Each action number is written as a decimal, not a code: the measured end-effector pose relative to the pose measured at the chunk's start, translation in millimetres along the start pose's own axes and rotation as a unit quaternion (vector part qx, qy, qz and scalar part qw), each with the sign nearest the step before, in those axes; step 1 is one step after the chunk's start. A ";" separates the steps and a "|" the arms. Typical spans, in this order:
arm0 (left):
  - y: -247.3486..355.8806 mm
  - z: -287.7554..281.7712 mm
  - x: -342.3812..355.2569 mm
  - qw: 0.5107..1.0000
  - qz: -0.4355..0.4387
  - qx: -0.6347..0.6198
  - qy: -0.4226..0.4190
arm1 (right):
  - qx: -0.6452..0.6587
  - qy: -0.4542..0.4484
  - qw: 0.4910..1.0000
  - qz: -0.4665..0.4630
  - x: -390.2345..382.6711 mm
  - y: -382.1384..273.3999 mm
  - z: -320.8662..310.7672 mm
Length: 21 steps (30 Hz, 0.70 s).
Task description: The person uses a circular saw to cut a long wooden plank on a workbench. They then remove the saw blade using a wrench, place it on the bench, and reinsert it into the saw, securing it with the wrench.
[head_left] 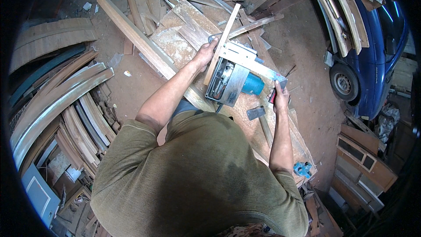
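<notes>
A circular saw (232, 81) with a teal motor housing sits in front of me on a board strewn with sawdust. A narrow wooden strip (222, 44) runs along the saw's left side. My left hand (205, 55) is closed at the strip, its fingertips partly hidden behind it. From the strip, a flat pale bar (258, 67) crosses the saw to the right. My right hand (281, 95) grips near the bar's far end, by a red and black piece that I cannot make out. A dark flat rectangular object (255, 113) lies below the saw.
A long timber beam (140, 39) slants past my left arm. Curved wooden pieces (57, 101) are stacked at left. A small blue power tool (302, 170) stands beside my right elbow. At right is a blue car (370, 61); wood scraps (149, 6) litter the far floor.
</notes>
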<state>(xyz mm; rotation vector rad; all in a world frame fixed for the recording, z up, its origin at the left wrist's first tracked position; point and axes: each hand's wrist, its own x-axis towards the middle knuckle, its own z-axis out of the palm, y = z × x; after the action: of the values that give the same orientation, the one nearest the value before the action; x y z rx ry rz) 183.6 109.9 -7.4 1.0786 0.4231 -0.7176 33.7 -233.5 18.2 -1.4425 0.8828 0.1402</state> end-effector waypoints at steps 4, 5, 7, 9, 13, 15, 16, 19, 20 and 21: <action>0.8 0.8 -1.3 1.000 -0.003 -0.005 0.005 | 0.011 -0.006 1.000 -0.002 0.3 1.9 -1.2; 1.1 1.7 -1.9 1.000 -0.003 -0.008 0.009 | 0.014 -0.007 1.000 -0.002 0.5 2.3 -1.7; -2.4 -1.1 0.6 1.000 0.001 -0.015 0.008 | 0.025 -0.002 1.000 -0.018 -1.1 3.1 0.1; -4.7 -2.5 2.9 1.000 0.007 -0.024 -0.002 | 0.032 0.001 0.999 -0.031 -0.2 5.9 -0.5; -4.5 -3.1 2.0 1.000 -0.002 -0.022 0.002 | 0.031 -0.005 0.999 -0.038 1.5 9.1 -1.6; -3.8 -3.9 1.7 1.000 -0.006 -0.017 0.002 | 0.031 -0.006 0.999 -0.037 0.4 8.2 0.4; -3.8 -3.6 1.5 1.000 -0.002 -0.017 0.002 | 0.032 -0.005 0.999 -0.038 0.5 8.1 1.8; -4.3 -2.8 1.6 1.000 0.009 -0.014 0.002 | 0.031 0.002 0.999 -0.034 3.5 11.4 1.7; -4.4 -2.6 1.7 1.000 0.011 -0.011 0.001 | 0.029 0.006 0.999 -0.031 4.6 13.2 0.8; -5.0 -3.1 2.1 1.000 0.013 -0.008 0.001 | 0.030 -0.001 0.999 -0.030 4.3 12.4 0.7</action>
<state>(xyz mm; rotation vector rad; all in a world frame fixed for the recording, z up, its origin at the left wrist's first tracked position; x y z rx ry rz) 181.7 110.6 -13.3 1.0682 0.4154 -0.6892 29.8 -232.4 5.7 -1.4111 0.8346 0.0703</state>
